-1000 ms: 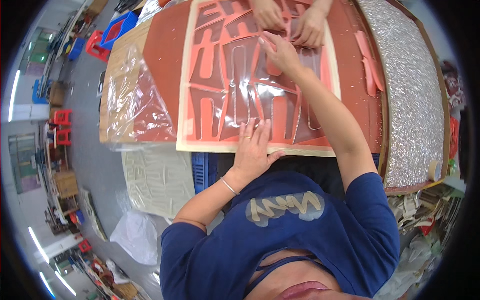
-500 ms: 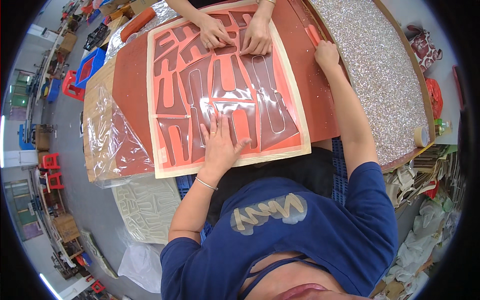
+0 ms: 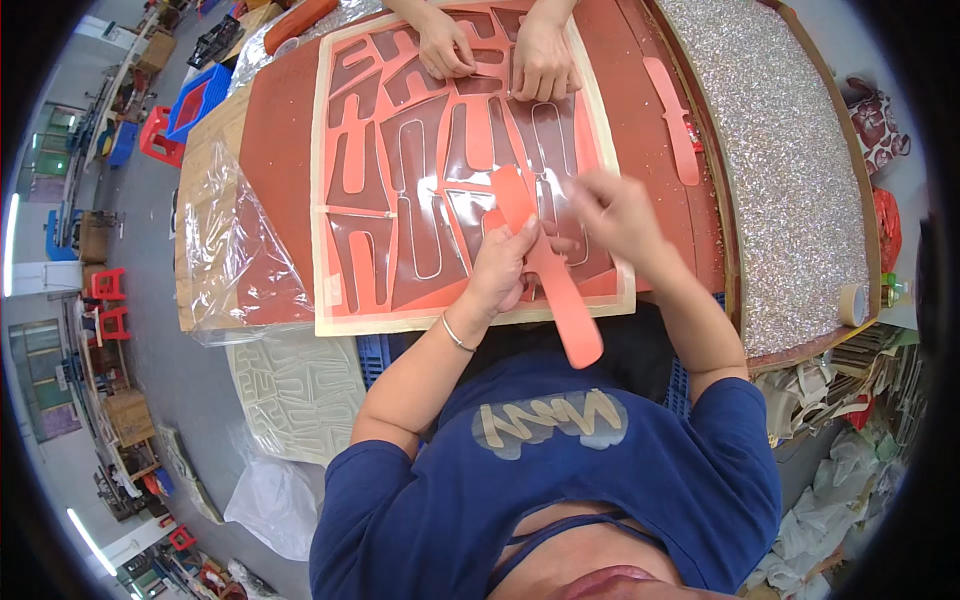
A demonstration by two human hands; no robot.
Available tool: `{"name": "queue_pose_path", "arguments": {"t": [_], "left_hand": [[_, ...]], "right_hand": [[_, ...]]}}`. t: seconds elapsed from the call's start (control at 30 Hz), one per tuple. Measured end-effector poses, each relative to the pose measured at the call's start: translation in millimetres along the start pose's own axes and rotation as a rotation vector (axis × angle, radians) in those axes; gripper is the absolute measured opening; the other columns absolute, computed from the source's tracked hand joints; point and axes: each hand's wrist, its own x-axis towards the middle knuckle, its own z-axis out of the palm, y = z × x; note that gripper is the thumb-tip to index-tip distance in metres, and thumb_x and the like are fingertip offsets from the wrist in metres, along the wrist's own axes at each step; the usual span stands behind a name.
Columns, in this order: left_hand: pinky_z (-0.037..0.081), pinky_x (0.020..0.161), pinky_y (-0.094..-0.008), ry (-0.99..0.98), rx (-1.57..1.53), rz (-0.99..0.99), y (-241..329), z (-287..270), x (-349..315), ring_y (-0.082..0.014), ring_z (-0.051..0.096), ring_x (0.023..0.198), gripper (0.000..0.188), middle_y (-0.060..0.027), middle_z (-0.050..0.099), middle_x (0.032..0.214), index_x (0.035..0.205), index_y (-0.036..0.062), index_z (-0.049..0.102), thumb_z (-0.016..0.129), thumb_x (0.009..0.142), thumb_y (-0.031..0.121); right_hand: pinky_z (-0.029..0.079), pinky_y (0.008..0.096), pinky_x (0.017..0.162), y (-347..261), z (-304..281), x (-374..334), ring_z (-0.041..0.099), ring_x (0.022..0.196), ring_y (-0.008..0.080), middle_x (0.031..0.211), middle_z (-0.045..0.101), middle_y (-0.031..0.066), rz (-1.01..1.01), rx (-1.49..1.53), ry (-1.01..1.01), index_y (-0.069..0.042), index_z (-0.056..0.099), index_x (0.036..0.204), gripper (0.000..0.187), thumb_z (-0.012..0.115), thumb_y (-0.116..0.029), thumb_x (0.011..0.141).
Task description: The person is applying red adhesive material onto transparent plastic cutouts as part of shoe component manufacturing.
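Clearly, left fingers [image 3: 520,238] grip coral strip [image 3: 563,303]; letter-like shirt print [image 3: 549,424]

Beneath my left hand [image 3: 503,265], the reddish-brown table [image 3: 275,135] is carrying a cream-bordered panel [image 3: 325,180]; right of my grip a coral strip [image 3: 677,125] is lying, and to the left, clear plastic film [image 3: 235,260].

Place: A workshop, with a red-brown worktable [image 3: 268,130] at its center.
Worktop: A pale-edged panel [image 3: 321,260] set with cut-out shapes lies beside a long, glittery silver board [image 3: 790,180] carrying a roll of tape [image 3: 852,304].
Right side: Pale scraps [image 3: 800,400] pile up near crumpled plastic [image 3: 825,520].
Left side: Red stools [image 3: 107,284], blue bins [image 3: 192,112], brown boxes [image 3: 128,415] and a bright tube light [image 3: 92,541] fill a grey-floored [image 3: 155,300] hall.
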Motion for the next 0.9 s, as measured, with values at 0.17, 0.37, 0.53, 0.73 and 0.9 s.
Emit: {"name": "queue_pose_path", "arguments": {"t": [0.17,0.37,0.53,0.73,0.9], "left_hand": [[0.057,0.064,-0.0319,-0.117,0.077,-0.056,-1.3,8.7,-4.0,-0.0221,0.067,0.073,0.033,-0.015,0.067,0.088,0.103,-0.0013,0.051,0.045,0.097,0.031],[0.057,0.067,-0.0326,-0.087,0.143,-0.131,-8.3,15.1,6.1,-0.021,0.067,0.077,0.03,-0.0162,0.067,0.091,0.104,-0.0012,0.051,0.048,0.097,0.028],[0.058,0.062,-0.0316,-0.046,0.078,-0.169,-12.0,28.1,17.1,-0.0201,0.067,0.077,0.026,-0.0168,0.066,0.092,0.105,-0.0017,0.052,0.049,0.096,0.023],[0.058,0.048,-0.0278,0.057,0.146,-0.162,-11.4,34.7,31.9,-0.0205,0.067,0.069,0.027,-0.0194,0.065,0.093,0.104,-0.0062,0.051,0.047,0.096,0.019],[0.058,0.049,-0.0277,0.132,0.185,-0.189,-9.3,28.8,39.2,-0.0198,0.066,0.063,0.031,-0.0203,0.065,0.091,0.103,-0.0082,0.051,0.044,0.098,0.022]], "right_hand": [[0.048,0.0233,0.063,30.3,-5.7,27.0,0.055,0.068,0.0081,0.087,0.063,0.004,0.204,0.787,-0.127,0.005,0.059,0.111,0.032,0.059,-0.019,0.09],[0.048,0.0231,0.056,39.5,5.5,45.1,0.055,0.063,0.0094,0.078,0.06,0.004,0.224,0.649,-0.308,0.003,0.06,0.095,0.02,0.063,-0.015,0.087],[0.05,0.0245,0.05,79.6,-2.5,102.6,0.056,0.059,0.0106,0.075,0.059,0.0044,0.226,0.555,-0.008,0.005,0.06,0.093,0.019,0.063,-0.012,0.087],[0.053,0.0253,0.048,82.5,-0.3,140.5,0.058,0.056,0.0106,0.069,0.06,0.0064,0.271,0.371,0.075,0.006,0.063,0.091,0.02,0.065,-0.013,0.085],[0.051,0.0253,0.045,87.3,3.2,155.9,0.057,0.048,0.0114,0.062,0.059,0.0066,0.257,0.284,0.128,0.005,0.064,0.09,0.021,0.066,-0.015,0.084]]}}
